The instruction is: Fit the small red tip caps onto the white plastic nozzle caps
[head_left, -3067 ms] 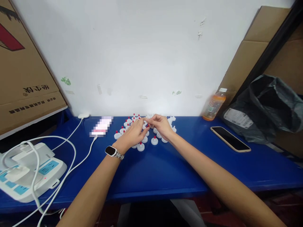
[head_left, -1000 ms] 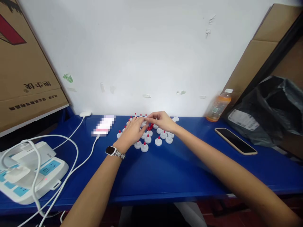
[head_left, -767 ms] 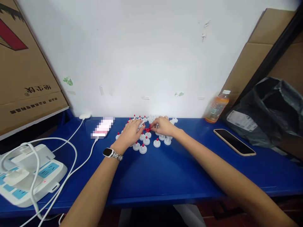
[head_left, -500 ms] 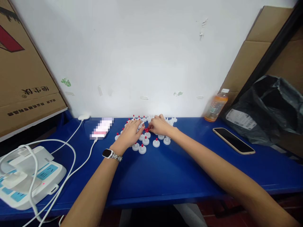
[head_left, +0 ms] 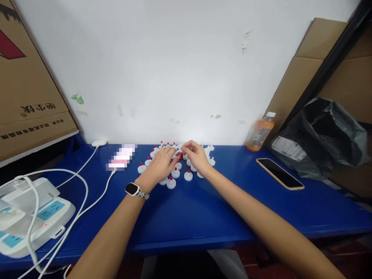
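My left hand (head_left: 162,162) is curled palm-down among white spouted caps, with its thumb and fingers closed on a white spouted cap (head_left: 174,155), mostly hidden by the fingers. Close on its right, my right hand (head_left: 197,155) has its thumb and forefinger pinched together. Whatever it pinches is too small to make out. Below those fingertips lies a little heap of red tips (head_left: 181,155). Several white caps with red tips on their spouts, such as one nearby (head_left: 171,183), stand around my left hand. White caps without red tips (head_left: 210,148) lie beyond my right hand.
On the left are a power strip (head_left: 52,217) with looping white cables and a plugged-in phone (head_left: 121,157), its screen blurred. An orange drink bottle (head_left: 260,132), another phone (head_left: 279,174) and a dark plastic bag (head_left: 322,131) are on the right. A white wall (head_left: 174,69) backs the blue table (head_left: 197,217).
My right hand has lifted from the red tips and come closer to the cap in my left hand. The view has shifted slightly.
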`<state>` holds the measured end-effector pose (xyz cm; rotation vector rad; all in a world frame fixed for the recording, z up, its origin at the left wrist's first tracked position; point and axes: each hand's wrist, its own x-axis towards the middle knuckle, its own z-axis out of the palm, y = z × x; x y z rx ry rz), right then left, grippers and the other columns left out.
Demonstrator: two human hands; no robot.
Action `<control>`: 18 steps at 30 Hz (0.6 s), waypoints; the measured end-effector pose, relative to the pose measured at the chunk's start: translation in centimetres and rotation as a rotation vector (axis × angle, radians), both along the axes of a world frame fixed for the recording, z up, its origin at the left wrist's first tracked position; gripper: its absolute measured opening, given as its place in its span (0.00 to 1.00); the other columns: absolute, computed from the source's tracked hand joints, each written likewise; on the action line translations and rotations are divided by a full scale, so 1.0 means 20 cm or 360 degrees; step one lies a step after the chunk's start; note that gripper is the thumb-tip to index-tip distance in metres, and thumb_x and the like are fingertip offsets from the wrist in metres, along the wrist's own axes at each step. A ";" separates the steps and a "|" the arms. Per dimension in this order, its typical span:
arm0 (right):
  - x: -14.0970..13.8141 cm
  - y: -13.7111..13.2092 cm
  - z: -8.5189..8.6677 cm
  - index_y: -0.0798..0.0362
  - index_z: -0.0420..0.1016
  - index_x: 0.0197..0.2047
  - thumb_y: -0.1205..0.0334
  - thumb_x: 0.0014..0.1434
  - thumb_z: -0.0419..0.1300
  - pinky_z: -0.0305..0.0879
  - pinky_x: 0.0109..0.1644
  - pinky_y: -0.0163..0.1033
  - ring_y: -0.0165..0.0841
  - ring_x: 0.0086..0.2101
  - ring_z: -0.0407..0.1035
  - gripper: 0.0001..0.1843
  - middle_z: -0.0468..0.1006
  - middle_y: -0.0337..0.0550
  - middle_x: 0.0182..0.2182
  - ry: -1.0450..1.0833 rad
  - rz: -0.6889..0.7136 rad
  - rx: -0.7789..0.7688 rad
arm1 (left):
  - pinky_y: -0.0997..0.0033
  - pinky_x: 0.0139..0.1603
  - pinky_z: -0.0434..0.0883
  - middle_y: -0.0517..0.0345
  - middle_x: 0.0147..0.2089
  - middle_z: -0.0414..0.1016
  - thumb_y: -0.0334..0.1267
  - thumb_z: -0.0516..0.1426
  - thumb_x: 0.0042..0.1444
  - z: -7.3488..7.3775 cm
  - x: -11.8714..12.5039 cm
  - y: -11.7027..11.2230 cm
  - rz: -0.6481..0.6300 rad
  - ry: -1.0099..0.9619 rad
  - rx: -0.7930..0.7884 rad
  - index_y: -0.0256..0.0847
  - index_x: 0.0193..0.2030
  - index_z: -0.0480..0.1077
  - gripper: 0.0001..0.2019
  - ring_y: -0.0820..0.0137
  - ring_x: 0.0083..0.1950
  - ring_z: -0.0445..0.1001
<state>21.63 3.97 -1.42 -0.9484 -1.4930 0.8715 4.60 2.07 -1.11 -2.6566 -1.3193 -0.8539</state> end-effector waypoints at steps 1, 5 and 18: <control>-0.01 0.00 -0.01 0.51 0.68 0.30 0.52 0.53 0.61 0.62 0.33 0.35 0.29 0.26 0.64 0.11 0.70 0.34 0.23 0.0067 -0.0009 -0.0004 | 0.56 0.51 0.69 0.49 0.45 0.72 0.45 0.44 0.71 0.00 0.01 -0.01 -0.0010 0.0008 0.0012 0.39 0.46 0.68 0.16 0.60 0.47 0.68; -0.03 -0.03 -0.02 0.51 0.68 0.29 0.48 0.54 0.62 0.63 0.34 0.36 0.29 0.27 0.65 0.15 0.71 0.35 0.25 0.0140 0.0007 0.0058 | 0.54 0.54 0.69 0.47 0.48 0.73 0.43 0.43 0.71 0.00 0.02 -0.04 -0.0052 -0.0019 0.0014 0.38 0.53 0.67 0.16 0.59 0.51 0.69; -0.04 -0.08 -0.03 0.49 0.60 0.25 0.49 0.59 0.58 0.56 0.29 0.36 0.28 0.24 0.55 0.18 0.60 0.33 0.21 0.0067 -0.0257 0.0218 | 0.50 0.68 0.63 0.35 0.69 0.62 0.46 0.44 0.71 0.01 0.06 -0.07 0.0048 -0.0060 -0.0029 0.34 0.71 0.51 0.26 0.55 0.71 0.62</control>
